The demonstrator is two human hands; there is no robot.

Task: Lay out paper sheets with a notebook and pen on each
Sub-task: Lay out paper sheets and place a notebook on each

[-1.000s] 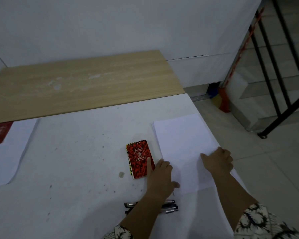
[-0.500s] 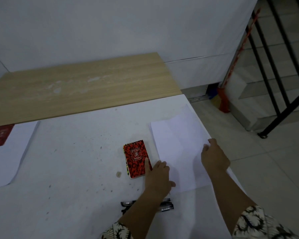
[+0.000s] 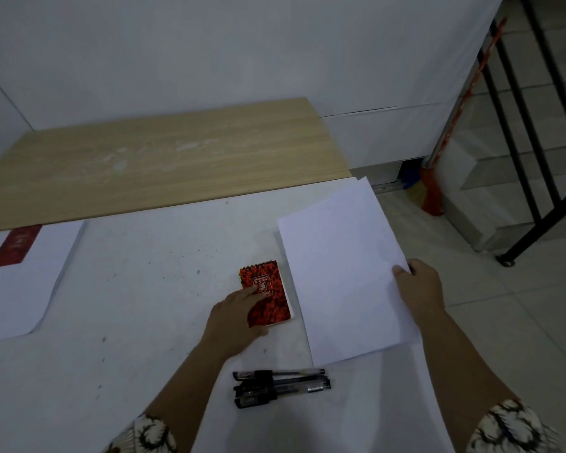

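Observation:
A white paper sheet (image 3: 340,273) is lifted off the white table (image 3: 144,305) at the right edge; my right hand (image 3: 419,289) pinches its right side. A small red spiral notebook (image 3: 268,289) lies just left of the sheet, and my left hand (image 3: 239,318) rests on it with the fingers around its near left corner. Three black pens (image 3: 281,385) lie side by side near the front edge. Another white sheet (image 3: 23,282) with a red notebook (image 3: 13,246) on it lies at the far left.
A wooden tabletop (image 3: 164,161) adjoins the white table at the back, against a white wall. To the right are a tiled floor, a black stair railing (image 3: 530,158) and a red broom (image 3: 432,194).
My right hand has picked up the top sheet by its right side and raised it. My left hand slid left from the paper stack onto the red notebook.

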